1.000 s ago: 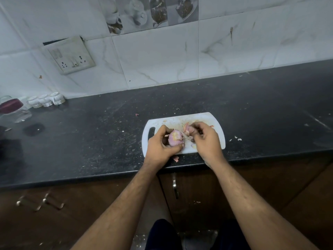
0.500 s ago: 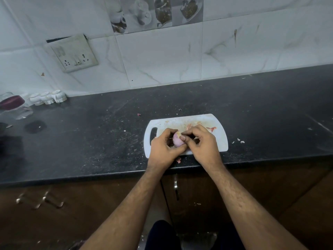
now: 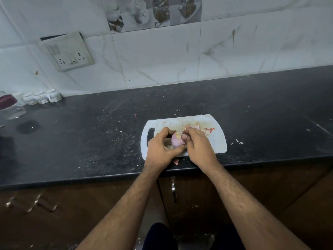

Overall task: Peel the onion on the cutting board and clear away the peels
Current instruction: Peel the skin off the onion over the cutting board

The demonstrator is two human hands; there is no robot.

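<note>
A pale purple onion point(image 3: 176, 141) is held just above the white cutting board point(image 3: 219, 141), near the counter's front edge. My left hand point(image 3: 161, 147) grips the onion from the left, fingers curled round it. My right hand point(image 3: 197, 144) comes in from the right, its thumb and fingers pinching the skin at the onion's top. Loose peels point(image 3: 201, 128) lie on the board behind my right hand. One pink peel scrap point(image 3: 175, 161) lies on the counter in front of the board.
The board sits on a dark, crumb-strewn counter point(image 3: 90, 134). Small white cups point(image 3: 45, 96) and a glass jar with a maroon lid point(image 3: 9, 105) stand at the far left by the tiled wall. A few white bits point(image 3: 239, 142) lie right of the board.
My right hand has closed in on the onion from the peel pile and now pinches its skin at the top. The left hand keeps its grip.
</note>
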